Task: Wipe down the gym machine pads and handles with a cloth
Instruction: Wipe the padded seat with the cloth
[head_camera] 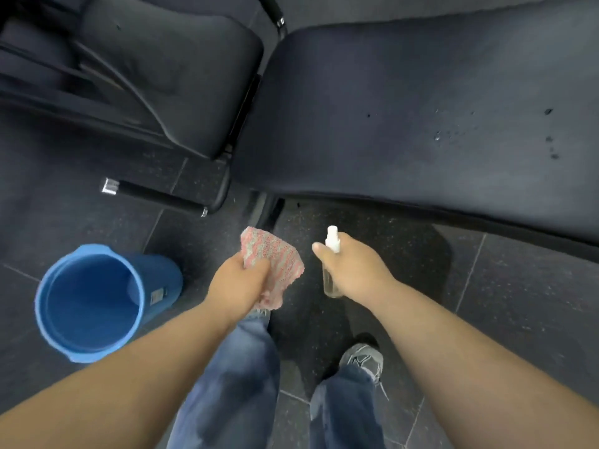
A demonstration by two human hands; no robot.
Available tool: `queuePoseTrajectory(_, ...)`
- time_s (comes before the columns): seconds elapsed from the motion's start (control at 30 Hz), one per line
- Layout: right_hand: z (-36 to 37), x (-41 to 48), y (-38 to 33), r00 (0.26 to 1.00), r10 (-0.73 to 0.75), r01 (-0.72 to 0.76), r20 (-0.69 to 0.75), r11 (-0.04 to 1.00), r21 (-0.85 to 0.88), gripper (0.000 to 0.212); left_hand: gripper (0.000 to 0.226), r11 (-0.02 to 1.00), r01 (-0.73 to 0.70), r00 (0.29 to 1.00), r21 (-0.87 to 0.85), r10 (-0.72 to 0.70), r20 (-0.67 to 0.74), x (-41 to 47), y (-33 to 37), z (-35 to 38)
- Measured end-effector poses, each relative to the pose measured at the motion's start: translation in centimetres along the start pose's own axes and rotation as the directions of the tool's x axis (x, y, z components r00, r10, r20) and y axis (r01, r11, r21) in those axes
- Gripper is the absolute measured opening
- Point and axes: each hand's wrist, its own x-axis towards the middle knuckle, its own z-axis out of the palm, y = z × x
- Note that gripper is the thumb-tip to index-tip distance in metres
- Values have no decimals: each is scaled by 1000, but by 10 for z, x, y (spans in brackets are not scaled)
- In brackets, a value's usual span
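My left hand [238, 283] grips a bunched pink and grey cloth [275, 254] in front of me. My right hand [353, 267] holds a clear spray bottle [331, 280] with a white nozzle that points up and away. Both hands hover just below the near edge of a long black pad [421, 118], which carries a few droplets at its right. A second black seat pad [168, 69] lies to the left of it. A black handle with chrome ends [155, 196] sticks out beneath that seat.
A blue bucket [48, 306] stands on the dark tiled floor [518, 286] at my left. My jeans and a grey shoe [363, 359] show below my arms. Another chrome-tipped bar [275, 14] runs between the two pads at the top.
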Motion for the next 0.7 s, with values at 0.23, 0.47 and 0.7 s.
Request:
queuePoseTrajectory(0.23, 135, 120, 89, 998, -50, 51, 37, 998, -33, 34, 6, 992, 124, 991, 27, -126, 49, 108, -114, 71)
queuePoseTrajectory(0.47, 210, 194, 143, 991, -83, 68, -103, 987, -146, 34, 20, 994, 56, 991, 95, -67, 115, 189, -155, 110)
queuePoseTrajectory(0.7, 217, 207, 140, 967, -167, 141, -195, 980, -141, 27, 14, 995, -17, 999, 100, 12, 44, 194, -147, 118)
